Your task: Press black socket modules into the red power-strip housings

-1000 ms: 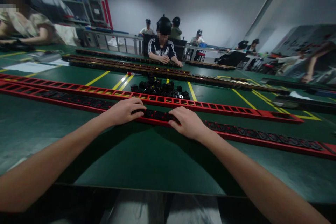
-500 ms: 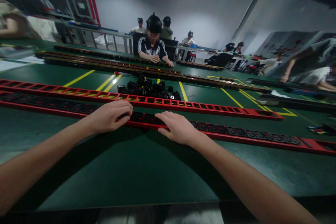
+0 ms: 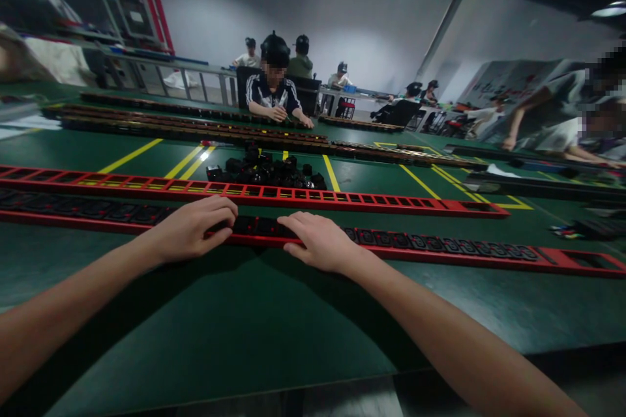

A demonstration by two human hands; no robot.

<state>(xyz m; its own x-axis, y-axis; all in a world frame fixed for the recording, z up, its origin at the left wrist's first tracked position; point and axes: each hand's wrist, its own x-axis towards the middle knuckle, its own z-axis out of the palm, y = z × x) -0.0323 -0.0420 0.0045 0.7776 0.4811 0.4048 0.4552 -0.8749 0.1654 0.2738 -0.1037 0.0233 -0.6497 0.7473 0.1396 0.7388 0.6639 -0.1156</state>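
Red near rail (image 3: 440, 259): long, narrow slotted strip lying crosswise under both hands, with rows of dark pieces seated beyond each hand.
Black squarish blocks (image 3: 267, 226): set in that rail in the gap between the hands, red showing around them.
Left hand (image 3: 195, 228): bare, fingers bent over the rail, thumb toward its near edge; whether it pinches a block cannot be told.
Right hand (image 3: 320, 241): bare, well apart from the left, fingers laid flatter over the rail; its grip is hidden too.
Just changed: the view has swung, bringing the rail's far-right end into sight; along the rail the hands keep about the same places and spacing, so the handling seems to stay on one stretch.
Red far rail (image 3: 452, 206): parallel, just beyond the hands, yellow floor-style tape showing through some openings.
Glossy black pile (image 3: 267, 171): loose plastic-looking pieces beyond that rail, ahead of the hands' gap.
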